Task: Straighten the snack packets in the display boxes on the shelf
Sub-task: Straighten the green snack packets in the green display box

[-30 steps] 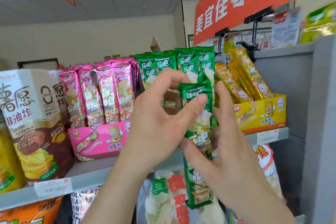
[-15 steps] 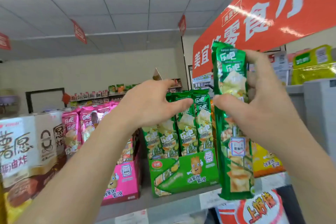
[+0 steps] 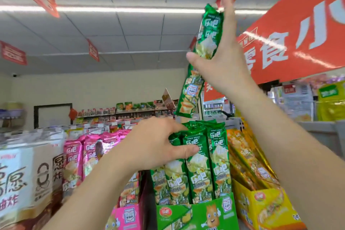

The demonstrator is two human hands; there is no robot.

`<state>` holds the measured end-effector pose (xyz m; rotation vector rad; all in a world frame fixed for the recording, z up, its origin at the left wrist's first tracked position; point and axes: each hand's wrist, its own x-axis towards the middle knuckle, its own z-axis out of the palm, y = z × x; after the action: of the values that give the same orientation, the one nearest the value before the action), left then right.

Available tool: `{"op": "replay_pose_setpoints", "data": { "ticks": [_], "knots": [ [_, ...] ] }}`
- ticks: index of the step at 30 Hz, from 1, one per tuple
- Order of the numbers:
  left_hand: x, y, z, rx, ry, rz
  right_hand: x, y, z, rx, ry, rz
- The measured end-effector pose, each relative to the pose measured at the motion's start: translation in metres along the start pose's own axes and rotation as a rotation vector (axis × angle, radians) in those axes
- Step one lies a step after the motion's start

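Returning 1 loose packet looks to us like the step in hand. Under our left grip (image 3: pixel 158 147) stands the green display box (image 3: pixel 214 213); that grip curls over the tops of its upright packets (image 3: pixel 218 164), thumb in front. Our right grip (image 3: pixel 222 69), well above, clamps 1 green packet (image 3: pixel 211 30) between thumb and fingers. Next, we judge, it must come down upright into the row. Above both grips spreads a tiled ceiling (image 3: pixel 149 33), an orange banner (image 3: pixel 298 39) right of the raised one. A pink box (image 3: pixel 128 216) and a yellow box (image 3: pixel 265 209) flank the lower grip. They hide the shelf.
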<state>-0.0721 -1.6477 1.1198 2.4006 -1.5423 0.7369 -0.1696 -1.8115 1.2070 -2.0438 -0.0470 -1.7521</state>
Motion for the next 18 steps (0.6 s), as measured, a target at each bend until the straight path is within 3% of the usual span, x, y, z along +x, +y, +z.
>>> {"op": "replay_pose_setpoints", "data": {
  "ticks": [3,8,18],
  "knots": [
    [0.004,0.001,0.002,0.007,0.015,0.05,-0.026,0.016,0.036,-0.045,-0.227,-0.013],
    [0.031,-0.027,-0.005,0.031,0.079,-0.02,0.0,0.046,0.07,-0.151,-0.486,0.039],
    [0.036,-0.013,-0.002,0.228,0.156,-0.124,-0.006,0.037,0.051,-0.177,-0.827,0.228]
  ]
}}
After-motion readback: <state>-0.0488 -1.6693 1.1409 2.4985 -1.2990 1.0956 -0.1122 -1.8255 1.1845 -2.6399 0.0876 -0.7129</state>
